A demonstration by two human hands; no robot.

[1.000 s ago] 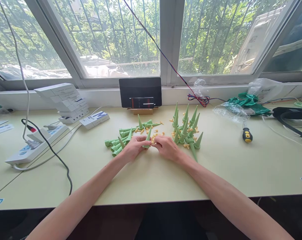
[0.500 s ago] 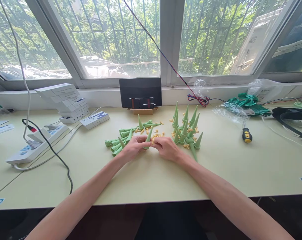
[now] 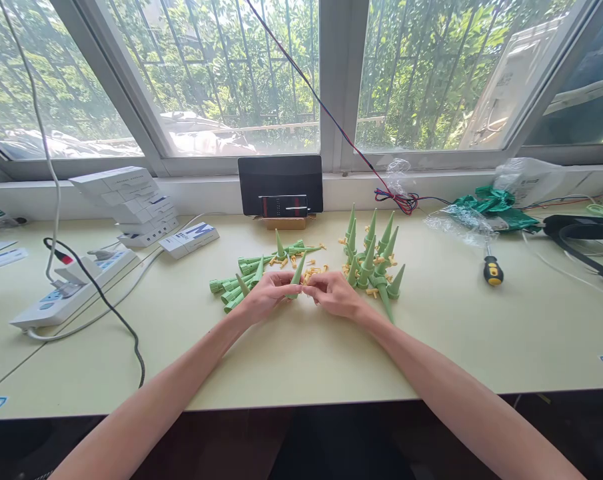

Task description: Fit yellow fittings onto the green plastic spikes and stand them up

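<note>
My left hand (image 3: pixel 265 298) is closed round the base of a green cone spike (image 3: pixel 297 272) that points up and away. My right hand (image 3: pixel 334 294) pinches at that same base with fingers pressed together; what it holds there is too small to make out. Both hands rest on the pale green table (image 3: pixel 301 360). To the left lies a heap of green spikes (image 3: pixel 234 288) on their sides. Small yellow parts (image 3: pixel 312 271) are scattered just behind my hands. On the right, several green spikes (image 3: pixel 372 259) stand upright in a group.
A dark tablet (image 3: pixel 280 183) leans at the window sill. White boxes (image 3: pixel 131 200) and a power strip (image 3: pixel 66 285) with cables sit at left. A screwdriver (image 3: pixel 493 270), plastic bags (image 3: pixel 461 219) and green wire (image 3: pixel 496 200) lie at right.
My hands stay together at the spike's base; the fingers have only shifted slightly. Nothing else on the table has moved.
</note>
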